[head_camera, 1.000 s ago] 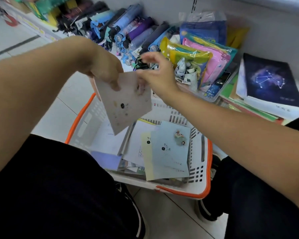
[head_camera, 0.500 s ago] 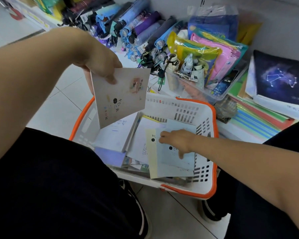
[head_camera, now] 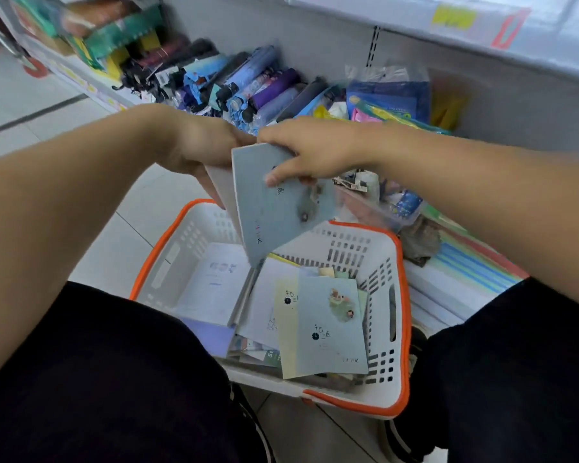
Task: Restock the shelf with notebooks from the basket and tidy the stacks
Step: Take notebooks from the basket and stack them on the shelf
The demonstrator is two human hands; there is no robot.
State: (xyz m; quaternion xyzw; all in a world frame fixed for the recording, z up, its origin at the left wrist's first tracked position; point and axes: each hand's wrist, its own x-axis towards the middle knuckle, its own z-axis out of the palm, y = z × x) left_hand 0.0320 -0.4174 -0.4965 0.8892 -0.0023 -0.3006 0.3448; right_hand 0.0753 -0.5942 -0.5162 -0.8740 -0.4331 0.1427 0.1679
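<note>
Pale blue card covers the notebook that both hands carry above the basket, its long axis hanging down and slightly to the person's left, so the lower corner dips toward the loose notebooks lying in the basket. The right hand pinches its upper edge, thumb pressed on the cover, while the left hand grips a whitish notebook tucked just behind it, fingers curled under the back. The two books overlap but are not yet squared. The shelf stack of striped and white notebooks lies to the person's right, beyond the basket's far wall, so the right hand looks nearer to it; I judge the pair needs aligning first, then a swing rightward with the long axis turned flat to match the stack.
</note>
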